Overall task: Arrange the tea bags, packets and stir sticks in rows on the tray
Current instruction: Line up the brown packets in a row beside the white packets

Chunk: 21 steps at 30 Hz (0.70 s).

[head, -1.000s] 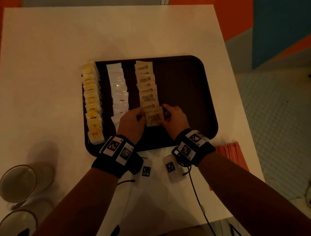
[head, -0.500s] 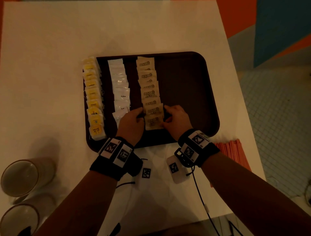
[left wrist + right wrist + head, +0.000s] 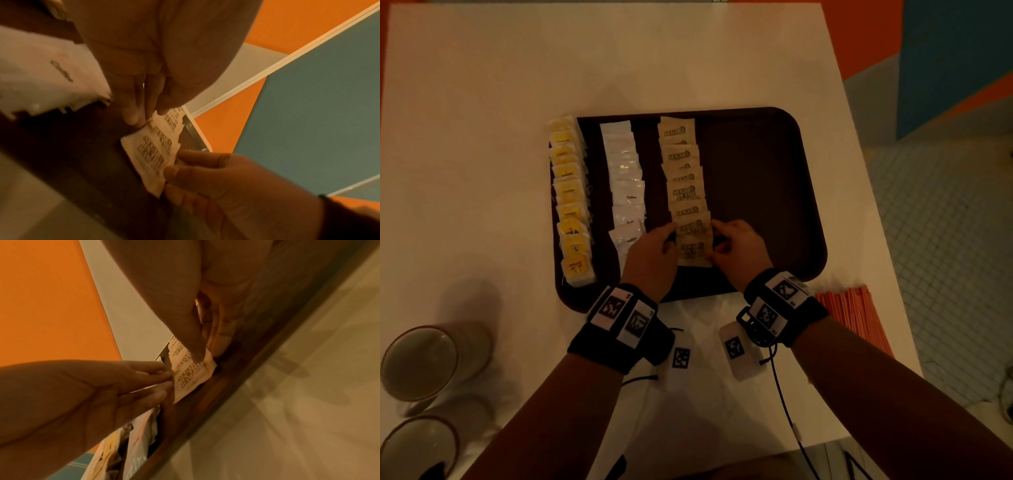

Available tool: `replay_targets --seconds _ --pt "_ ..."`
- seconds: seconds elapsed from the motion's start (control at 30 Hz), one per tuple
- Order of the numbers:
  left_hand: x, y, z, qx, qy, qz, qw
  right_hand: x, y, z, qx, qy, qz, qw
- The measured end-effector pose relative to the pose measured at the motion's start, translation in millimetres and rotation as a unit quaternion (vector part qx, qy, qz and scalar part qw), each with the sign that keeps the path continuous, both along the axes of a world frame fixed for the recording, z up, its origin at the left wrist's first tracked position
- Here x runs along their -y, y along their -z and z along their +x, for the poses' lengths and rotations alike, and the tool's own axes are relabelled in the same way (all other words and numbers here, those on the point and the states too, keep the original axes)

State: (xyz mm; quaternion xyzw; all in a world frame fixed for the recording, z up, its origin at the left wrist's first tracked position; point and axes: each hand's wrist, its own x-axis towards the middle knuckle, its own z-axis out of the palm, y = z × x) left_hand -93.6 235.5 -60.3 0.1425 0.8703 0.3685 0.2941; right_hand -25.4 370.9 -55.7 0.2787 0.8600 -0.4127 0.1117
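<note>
Lowered since earlier, the brown sugar packet lies in its row; left hand fingers straight, right hand pinching it; next, the stir sticks.

Both hands at nearest sugar packet.

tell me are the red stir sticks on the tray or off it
Off it: the stir sticks lie on the table beside the tray.

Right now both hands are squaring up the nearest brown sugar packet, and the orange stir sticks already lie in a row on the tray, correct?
Not quite. In the head view the orange stir sticks lie on the table, off the tray. The left hand and right hand do flank the sugar packet.
</note>
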Motion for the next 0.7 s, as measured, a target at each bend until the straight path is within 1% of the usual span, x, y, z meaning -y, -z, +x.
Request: replay_targets --seconds 0.07,0.17,0.23,0.33,0.53,0.7 --pt "10 -4 1 -0.011 -0.035 0.017 0.999 -1 1 1 0.007 0.012 -0.004 1.000" --pt "33 -9 2 -0.044 -0.109 0.058 0.991 -4 2 5 0.014 0.020 -0.007 1.000" --pt "43 -7 1 -0.040 -0.139 0.057 0.988 -5 2 6 0.016 0.021 -0.006 1.000" --pt "46 -4 0 -0.024 -0.143 0.044 0.988 -3 1 6 0.015 0.014 -0.002 1.000" --pt "42 2 -9 -0.005 -0.143 0.055 0.988 1 2 4 0.014 0.017 -0.005 1.000" --pt "46 8 -13 -0.011 -0.136 0.061 0.989 2 0 5 0.021 0.018 -0.013 1.000"
